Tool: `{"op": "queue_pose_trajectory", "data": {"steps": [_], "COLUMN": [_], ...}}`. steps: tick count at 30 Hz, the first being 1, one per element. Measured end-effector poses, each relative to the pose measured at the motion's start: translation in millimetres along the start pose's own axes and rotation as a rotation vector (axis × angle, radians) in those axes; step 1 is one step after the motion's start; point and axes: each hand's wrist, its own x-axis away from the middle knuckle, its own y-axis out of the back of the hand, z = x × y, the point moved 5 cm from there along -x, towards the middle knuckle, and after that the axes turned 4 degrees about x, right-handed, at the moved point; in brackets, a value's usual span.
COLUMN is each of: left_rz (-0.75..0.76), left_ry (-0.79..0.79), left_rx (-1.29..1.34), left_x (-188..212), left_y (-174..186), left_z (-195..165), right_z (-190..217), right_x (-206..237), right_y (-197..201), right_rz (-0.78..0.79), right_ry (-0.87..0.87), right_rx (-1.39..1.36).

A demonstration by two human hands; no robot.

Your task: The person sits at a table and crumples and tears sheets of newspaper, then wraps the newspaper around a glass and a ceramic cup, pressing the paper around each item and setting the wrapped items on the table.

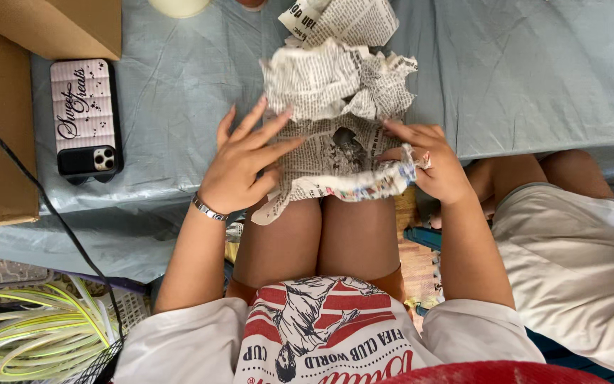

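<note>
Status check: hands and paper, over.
Left hand flat on newspaper. Right hand pinching its rolled edge. Crumpled wad just beyond; phone off left.

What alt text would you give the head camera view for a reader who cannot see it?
A seated person's left hand presses flat on crumpled newspaper at the edge of a grey-blue covered table, while the right hand pinches a rolled strip of it. A phone lies at left; another person's legs show at right.
</note>
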Motion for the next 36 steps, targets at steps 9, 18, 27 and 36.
{"op": "queue_pose_trajectory", "data": {"steps": [9,18,27,36], "left_rz": [0.133,-0.080,-0.123,-0.178], "left_ry": [0.032,-0.021,-0.049,0.046], "left_rx": [-0.006,-0.437,-0.088,0.139], "left_x": [5,19,28,18], "left_y": [-6,-20,-13,1], "left_z": [-12,-20,-10,1], "right_z": [-2,-36,-20,-98], "right_x": [1,29,28,46], "right_y": [3,0,29,-7], "right_rz": [-0.049,-0.101,-0.027,-0.055], "right_ry": [-0.013,-0.013,-0.010,-0.455], "right_rx": [0.008,0.169,0.069,-0.381]}}
